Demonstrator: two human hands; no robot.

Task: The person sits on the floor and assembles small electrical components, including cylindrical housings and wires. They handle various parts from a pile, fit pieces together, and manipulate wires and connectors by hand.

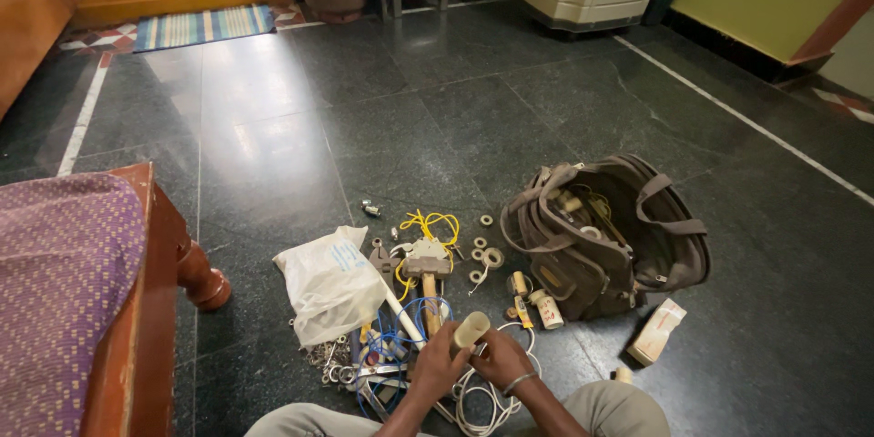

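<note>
While the person sat on the dark stone floor [564, 91], both hands met around a short cream tube [471, 329], a pale open-ended cylinder tilted up and away from the body. The left hand [438, 363] clenched its lower end from the left; the right hand [502, 361] appeared to close on it from the right, though its fingertips were hard to make out. The tube stood above a hammer [427, 275], coiled white cable [481, 401] and blue wire [401, 332], with a brown tool bag [605, 237] well apart.

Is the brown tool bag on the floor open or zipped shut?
Open. The tool bag gapes at the top, its flaps spread apart, with yellow wire and small parts showing inside.
</note>
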